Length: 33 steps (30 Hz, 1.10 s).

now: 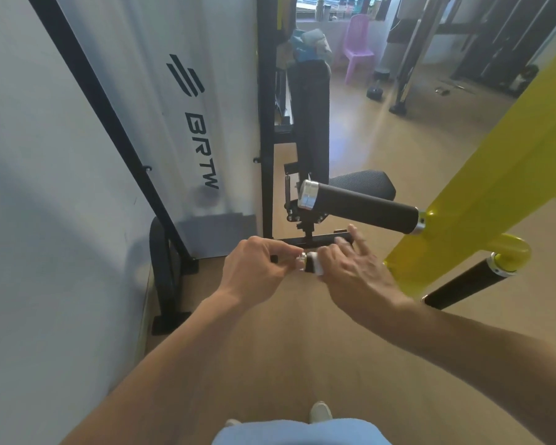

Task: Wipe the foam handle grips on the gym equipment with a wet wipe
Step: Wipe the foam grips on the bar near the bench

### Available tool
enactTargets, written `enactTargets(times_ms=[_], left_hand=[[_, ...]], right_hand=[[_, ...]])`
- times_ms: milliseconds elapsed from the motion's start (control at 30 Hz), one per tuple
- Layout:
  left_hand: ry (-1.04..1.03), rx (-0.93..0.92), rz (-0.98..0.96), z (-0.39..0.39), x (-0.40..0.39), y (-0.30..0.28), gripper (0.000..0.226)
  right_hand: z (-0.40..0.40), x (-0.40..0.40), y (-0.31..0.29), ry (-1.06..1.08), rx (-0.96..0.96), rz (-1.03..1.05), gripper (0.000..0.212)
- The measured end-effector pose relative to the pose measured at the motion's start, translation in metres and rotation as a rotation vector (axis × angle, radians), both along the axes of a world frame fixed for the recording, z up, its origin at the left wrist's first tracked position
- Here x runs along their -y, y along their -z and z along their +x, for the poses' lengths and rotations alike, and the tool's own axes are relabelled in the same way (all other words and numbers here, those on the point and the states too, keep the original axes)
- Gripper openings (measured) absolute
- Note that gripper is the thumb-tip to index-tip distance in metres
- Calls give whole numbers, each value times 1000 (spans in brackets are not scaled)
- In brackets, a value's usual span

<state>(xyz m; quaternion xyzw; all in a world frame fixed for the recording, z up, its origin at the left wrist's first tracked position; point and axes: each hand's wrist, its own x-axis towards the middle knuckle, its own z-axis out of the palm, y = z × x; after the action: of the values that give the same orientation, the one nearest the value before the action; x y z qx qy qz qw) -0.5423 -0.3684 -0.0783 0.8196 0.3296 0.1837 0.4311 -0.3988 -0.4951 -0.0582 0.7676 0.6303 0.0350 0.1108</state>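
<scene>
Two hands met at a short foam grip (309, 264) just below the long upper grip (363, 207) on the yellow frame (482, 200). Left of that short grip, the left hand (254, 268) pinched its chrome end cap (300, 262) with narrowed fingers, steadying it. Right of the cap, the right hand (350, 268) pressed a white wet wipe (318, 266) around the black foam, fingers partly spread. The foam looked soft and slightly yielding, so a wrapped, twisting hold along its length would suit; the damp wipe was probably limp and could bunch. Farther right, a third grip (463, 285) hung beneath the frame.
</scene>
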Motion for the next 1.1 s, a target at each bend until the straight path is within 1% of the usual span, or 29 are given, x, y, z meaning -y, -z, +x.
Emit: enactTargets(times_ms=[67,100,133,167,200,233,267,300,333,367,400,433,467,500,533,567,600,633,667,700,733,767,800,833,867,933,967,1100], left_hand=[[-17,-5,-5,2,4,-1,18],[-25,-5,-6,3,5,0,17],[-27,-5,-7,4,7,1,17],[-26,-10,-5,4,10,2,18],[-26,-22,7,4,13,2,18],[-29,-37,22,4,15,2,18],[-33,-45,23,4,17,3,19],[-34,-44,15,4,19,4,19],[-29,-40,12,3,21,5,20],[-22,-32,12,2,21,4,19],[-18,-7,3,1,21,2,19],[-24,40,-14,0,20,-3,21],[-39,104,-26,0,20,-10,24],[-64,175,-22,0,21,-21,25],[-97,241,11,0,22,-33,26],[-131,294,67,0,24,-47,26],[-155,340,115,1,25,-59,28],[-154,390,138,1,26,-69,30],[-126,448,131,0,27,-78,31],[-82,498,105,-1,27,-83,31],[-39,528,78,-2,28,-86,31],[-11,537,66,-3,27,-89,32],[6,532,70,-3,26,-91,30],[10,521,83,-2,25,-92,27],[4,514,95,-1,25,-93,24],[-19,514,106,2,23,-94,18],[-30,511,110,3,23,-94,15],[-31,455,118,3,20,-95,10]], right_hand=[[6,18,-12,106,198,-146,32],[7,27,-20,120,273,-197,33],[5,34,-31,131,294,-240,33],[-1,38,-43,101,268,-229,32],[-10,40,-55,49,190,-181,28],[-18,40,-68,11,60,-113,23],[-27,40,-82,21,-99,-88,22],[-34,42,-93,61,-293,-15,23],[-41,44,-104,137,-476,64,19],[-45,46,-114,197,-633,169,13],[-48,49,-124,211,-742,318,10],[-46,54,-130,161,-760,544,8],[-44,56,-139,88,-665,766,8],[-40,57,-147,35,-510,947,11],[-37,55,-153,41,-359,1045,16],[-33,51,-155,64,-228,1066,21],[-28,45,-153,69,-127,1027,24],[-24,40,-147,66,-78,932,27],[-22,36,-140,71,-91,797,31],[-23,32,-132,94,-141,664,39],[-28,31,-126,121,-187,555,54],[-33,31,-122,139,-213,480,70],[-35,30,-122,138,-223,433,80],[-33,27,-121,114,-238,411,81],[-30,22,-121,81,-246,402,74],[-23,11,-118,34,-187,406,52],[-20,8,-115,32,-147,418,45],[-11,24,-112,134,-3,344,27]])
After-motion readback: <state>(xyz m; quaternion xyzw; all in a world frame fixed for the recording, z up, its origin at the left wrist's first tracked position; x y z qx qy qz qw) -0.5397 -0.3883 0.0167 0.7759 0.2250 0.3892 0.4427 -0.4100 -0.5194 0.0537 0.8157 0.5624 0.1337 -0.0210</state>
